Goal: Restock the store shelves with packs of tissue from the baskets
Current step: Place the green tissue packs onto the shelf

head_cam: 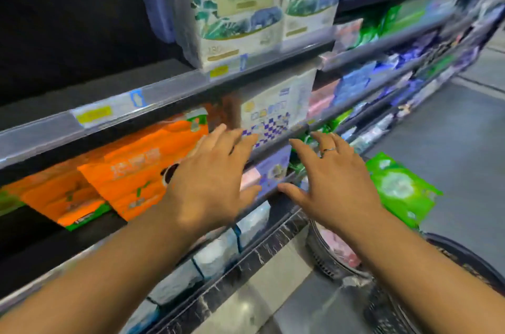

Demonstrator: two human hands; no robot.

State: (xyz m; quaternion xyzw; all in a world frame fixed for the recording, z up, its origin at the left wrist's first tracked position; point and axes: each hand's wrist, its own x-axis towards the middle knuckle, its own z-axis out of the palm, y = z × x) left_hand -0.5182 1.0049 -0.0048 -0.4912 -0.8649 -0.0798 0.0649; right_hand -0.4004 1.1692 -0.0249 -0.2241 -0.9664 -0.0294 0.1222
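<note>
Palms down, apart, our left hand (210, 180) and right hand (337, 183) hold nothing; we should lift the green pack (399, 186) two-handed.

Bare forearms (109, 265), thin ring (329, 150) on right hand (336, 186)

One view only — a wide-angle camera on the person's head, facing forward and down at the shelves (175, 93) from within arm's reach. It is rolled, so the shelf edges run from 8 o'clock to 2 o'clock — the aisle floor (451, 129) recedes at 2 o'clock.
</note>
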